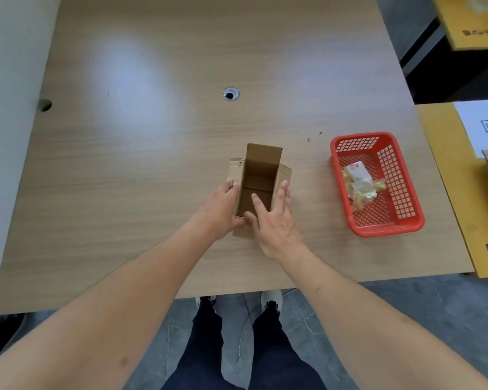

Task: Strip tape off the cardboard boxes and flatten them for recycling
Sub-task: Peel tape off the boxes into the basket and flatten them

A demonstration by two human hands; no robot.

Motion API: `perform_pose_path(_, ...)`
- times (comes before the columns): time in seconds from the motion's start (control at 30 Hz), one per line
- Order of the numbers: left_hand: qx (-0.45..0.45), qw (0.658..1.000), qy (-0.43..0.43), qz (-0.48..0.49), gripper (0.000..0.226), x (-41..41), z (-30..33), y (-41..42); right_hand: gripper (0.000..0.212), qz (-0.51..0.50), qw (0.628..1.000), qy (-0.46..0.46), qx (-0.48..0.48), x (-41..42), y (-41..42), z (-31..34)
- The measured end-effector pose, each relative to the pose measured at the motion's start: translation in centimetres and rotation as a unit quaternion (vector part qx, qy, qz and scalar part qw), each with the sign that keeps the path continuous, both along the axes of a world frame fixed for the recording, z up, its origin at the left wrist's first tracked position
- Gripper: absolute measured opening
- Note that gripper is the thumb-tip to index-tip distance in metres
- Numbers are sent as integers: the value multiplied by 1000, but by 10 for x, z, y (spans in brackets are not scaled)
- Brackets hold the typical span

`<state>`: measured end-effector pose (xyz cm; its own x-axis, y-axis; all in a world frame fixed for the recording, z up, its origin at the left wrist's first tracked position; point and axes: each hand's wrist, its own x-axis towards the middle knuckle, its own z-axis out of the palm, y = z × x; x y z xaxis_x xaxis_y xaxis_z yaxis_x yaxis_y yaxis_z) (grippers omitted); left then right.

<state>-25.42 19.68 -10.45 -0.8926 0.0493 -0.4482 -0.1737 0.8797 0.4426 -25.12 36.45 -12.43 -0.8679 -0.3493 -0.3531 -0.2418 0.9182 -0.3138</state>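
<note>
A wooden table [158, 170] carries a red basket [406, 223] at the right, holding crumpled tape [359, 185]; near the middle stands an open box [258, 178], flaps up. The left hand [219, 211] grips the box's left wall, fingers curled over its rim; the right hand [275, 220] lies flat-fingered against the right wall, thumb reaching inside.

box [258, 175]: near wall and left flap partly hidden by hands | left hand [220, 211]: fingers curl past the box edge, tips hidden | sign [485, 126]: cut by right edge, print incomplete | tape [359, 184]: crumpled in basket [406, 220], print unreadable
</note>
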Motion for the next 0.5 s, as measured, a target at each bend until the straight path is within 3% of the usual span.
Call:
perform_pose_path(0.07,18,1000,-23,-4,102,1,2,-6,65,6,999,-44,-27,1,4,-4)
perform_pose_path(0.2,142,986,-52,65,67,6,2,-27,26,39,997,-19,-69,-3,6,-8)
perform_pose_path(0.3,134,984,7,115,55,13,7,-44,20,47,996,19,-68,-5,-9,-9)
perform_pose_path(0.4,96,971,101,194,60,16,11,-58,16,-24,980,10,-195,-9,-27,2)
perform_pose_path(0.5,63,968,129,207,62,18,8,-72,19,-161,911,-88,-369,-17,-48,17)
